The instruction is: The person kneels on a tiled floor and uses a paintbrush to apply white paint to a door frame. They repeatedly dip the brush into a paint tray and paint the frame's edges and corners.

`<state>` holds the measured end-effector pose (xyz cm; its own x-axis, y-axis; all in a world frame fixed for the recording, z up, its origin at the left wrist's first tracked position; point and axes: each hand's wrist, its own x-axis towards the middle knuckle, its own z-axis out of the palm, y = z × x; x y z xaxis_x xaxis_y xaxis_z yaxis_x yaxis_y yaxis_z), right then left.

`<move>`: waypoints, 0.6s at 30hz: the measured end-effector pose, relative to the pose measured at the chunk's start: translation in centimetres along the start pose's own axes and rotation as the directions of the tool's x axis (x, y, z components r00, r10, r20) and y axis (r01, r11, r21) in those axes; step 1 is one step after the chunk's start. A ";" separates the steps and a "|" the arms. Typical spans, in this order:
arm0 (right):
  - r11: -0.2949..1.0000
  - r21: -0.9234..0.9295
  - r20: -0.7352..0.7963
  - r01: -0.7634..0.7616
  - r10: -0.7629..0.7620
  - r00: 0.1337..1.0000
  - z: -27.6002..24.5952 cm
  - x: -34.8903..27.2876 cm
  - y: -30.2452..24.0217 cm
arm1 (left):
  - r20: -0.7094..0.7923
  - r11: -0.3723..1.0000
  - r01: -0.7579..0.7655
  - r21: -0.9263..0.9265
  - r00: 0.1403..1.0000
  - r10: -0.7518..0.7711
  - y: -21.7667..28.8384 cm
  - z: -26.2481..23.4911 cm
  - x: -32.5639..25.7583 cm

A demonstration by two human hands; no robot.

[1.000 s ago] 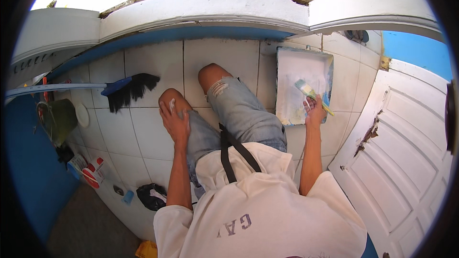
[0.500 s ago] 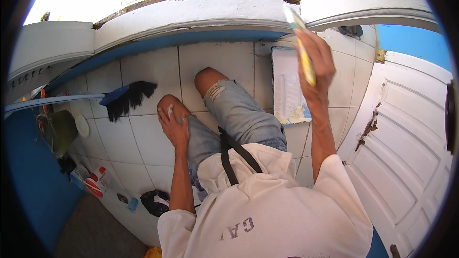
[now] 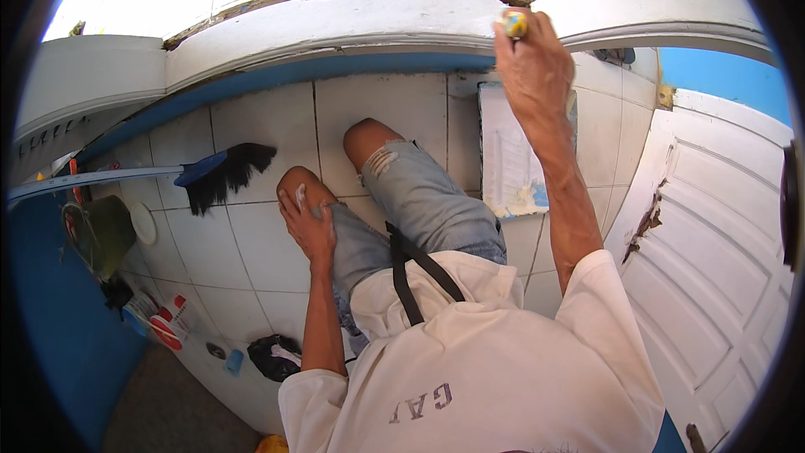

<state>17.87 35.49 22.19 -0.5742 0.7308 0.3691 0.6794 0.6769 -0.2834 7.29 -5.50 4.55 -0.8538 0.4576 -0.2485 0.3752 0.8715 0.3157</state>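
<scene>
My right hand is closed around a paintbrush. The yellow end of its handle points up at me, and its bristles are hidden behind my fingers. It meets the white ledge near where that joins the right-hand frame. Below my right forearm lies a paint tray, its ribbed bed coated white and its near end stained cream and blue. My left hand rests on my left knee, fingers laid over it, with a white smear on the back of a finger.
A broom with black bristles reaches in from the left. Beside it stand a green bucket and a round white lid. A black plastic bag lies near my left elbow. At the right stands a white panelled door with chipped paint.
My right hand has moved slightly left and away from me, tipping the brush from lengthwise to end-on against the ledge. My left hand stays on the knee.
</scene>
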 end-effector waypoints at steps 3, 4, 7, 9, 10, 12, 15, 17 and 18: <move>0.959 0.284 0.017 -0.002 -0.003 1.000 0.3 1.5 -0.6 | -0.016 1.000 -0.010 0.002 1.000 0.010 0.0 0.1 -0.2; 0.942 0.336 0.000 -0.008 0.009 1.000 -0.7 1.9 -0.6 | -0.011 1.000 -0.002 0.003 1.000 0.002 -0.1 0.2 -0.4; 0.992 0.113 -0.010 -0.051 0.053 0.999 -2.7 2.9 -0.4 | 0.003 1.000 0.000 0.005 1.000 0.000 -0.2 0.0 -0.2; 0.996 -0.064 0.051 -0.056 0.059 0.997 -2.9 3.4 -0.8 | 0.016 1.000 0.011 0.007 1.000 -0.011 -0.1 -0.2 -0.1; 0.984 -0.172 0.099 -0.053 0.070 0.993 -2.4 3.8 -0.8 | 0.024 1.000 0.026 0.015 0.999 -0.026 -0.1 -0.3 -0.1; 0.975 -0.220 0.119 0.029 -0.003 0.993 -1.0 4.3 -0.2 | 0.026 0.999 0.043 0.024 0.999 -0.044 0.0 -0.2 0.0; 0.998 0.056 0.233 -0.003 -0.010 0.972 -0.7 4.9 -0.3 | 0.025 0.998 0.048 0.028 0.999 -0.049 -0.1 -0.1 -0.2; 0.995 0.076 0.233 -0.065 0.046 0.971 -1.5 5.3 -0.5 | 0.022 0.998 0.057 0.031 0.998 -0.058 0.1 -0.2 -0.3; 0.995 0.099 0.155 -0.033 0.018 0.988 -1.7 5.3 -0.9 | 0.016 0.998 0.058 0.018 0.998 -0.058 0.0 -0.2 -0.3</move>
<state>15.01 38.65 25.95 -0.6258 0.7476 0.2226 0.6497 0.6574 -0.3817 7.49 -5.66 4.79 -0.8683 0.4089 -0.2809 0.3318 0.8996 0.2839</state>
